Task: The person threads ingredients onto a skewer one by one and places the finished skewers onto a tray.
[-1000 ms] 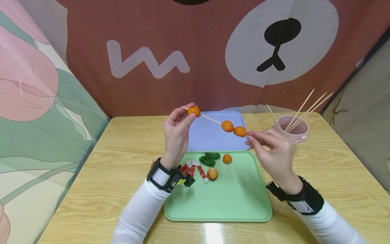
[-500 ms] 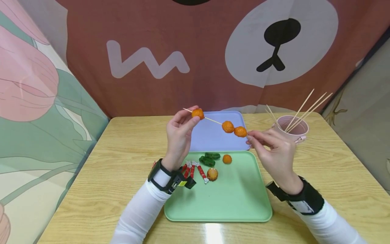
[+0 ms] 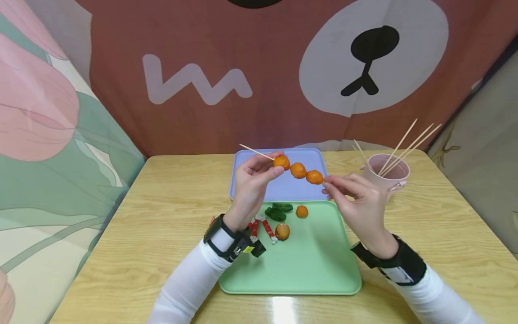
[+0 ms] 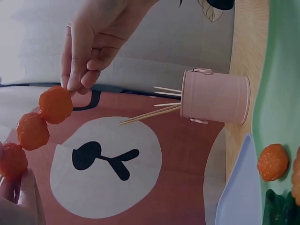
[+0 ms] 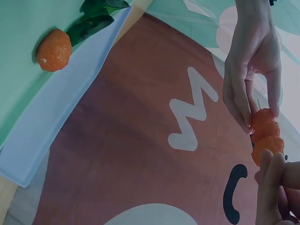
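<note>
I'm watching the person's left hand (image 3: 252,184) gripping a round, glossy orange ball (image 3: 282,163) between thumb and fingers. A thin, pale wooden skewer (image 3: 256,151) is running through that ball and poking out past the hand at its upper left end. The person's right hand (image 3: 364,202) is pinching the skewer's lower end between thumb and fingertips. Between the hands, a second orange ball (image 3: 298,170) and a third orange ball (image 3: 314,177) are sitting close in line on the stick, which is sloping down to the right, held in the air.

Below, on the rectangular light-green tray (image 3: 307,270), I'm seeing a loose orange ball (image 3: 301,211) lying beside dark-green leafy pieces (image 3: 276,213), with a browned round ball (image 3: 282,231) and red-and-white sticks (image 3: 268,228) resting nearer me. A lavender tray (image 3: 295,192) is lying just behind it on the light wooden table (image 3: 170,202). Off to the right, a pink cylindrical bucket (image 3: 390,182) is holding several loose wooden skewers (image 3: 413,144).
</note>
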Motion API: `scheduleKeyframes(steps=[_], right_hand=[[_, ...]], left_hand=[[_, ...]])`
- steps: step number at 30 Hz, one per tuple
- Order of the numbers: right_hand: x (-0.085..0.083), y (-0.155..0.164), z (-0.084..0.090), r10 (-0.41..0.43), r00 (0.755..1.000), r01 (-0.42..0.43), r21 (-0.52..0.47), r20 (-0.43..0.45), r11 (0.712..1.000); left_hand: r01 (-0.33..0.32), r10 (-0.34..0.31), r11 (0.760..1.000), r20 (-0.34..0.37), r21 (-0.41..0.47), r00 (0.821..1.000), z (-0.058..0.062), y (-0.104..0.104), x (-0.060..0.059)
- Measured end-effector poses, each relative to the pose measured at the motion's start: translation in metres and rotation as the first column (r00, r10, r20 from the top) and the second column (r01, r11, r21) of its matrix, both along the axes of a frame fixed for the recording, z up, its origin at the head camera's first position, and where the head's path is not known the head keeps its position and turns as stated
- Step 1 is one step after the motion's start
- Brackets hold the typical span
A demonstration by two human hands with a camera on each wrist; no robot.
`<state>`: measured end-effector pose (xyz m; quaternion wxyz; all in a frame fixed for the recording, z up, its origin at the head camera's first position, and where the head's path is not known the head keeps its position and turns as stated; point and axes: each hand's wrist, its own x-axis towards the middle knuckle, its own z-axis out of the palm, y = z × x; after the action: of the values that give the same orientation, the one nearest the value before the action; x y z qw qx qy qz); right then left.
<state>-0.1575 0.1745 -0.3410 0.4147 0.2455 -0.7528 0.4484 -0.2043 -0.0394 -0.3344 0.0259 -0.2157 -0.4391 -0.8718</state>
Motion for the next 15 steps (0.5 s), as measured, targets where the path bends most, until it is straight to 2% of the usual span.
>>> scheduleKeyframes(steps=[8, 15], right_hand=[[0.0006, 0.0025, 0.0017, -0.044, 0.999, 0.042, 0.066, 0.029, 0.997], [0.0001, 0.0046, -0.002, -0.048, 0.998, 0.039, 0.213, 0.034, 0.976]], left_hand=[[0.017, -0.017, 1.0, -0.005, 0.004, 1.0, -0.0038, 0.0019, -0.0022], [0.016, -0.016, 1.0, 0.005, 0.003, 1.0, -0.0059, 0.0031, -0.0034]])
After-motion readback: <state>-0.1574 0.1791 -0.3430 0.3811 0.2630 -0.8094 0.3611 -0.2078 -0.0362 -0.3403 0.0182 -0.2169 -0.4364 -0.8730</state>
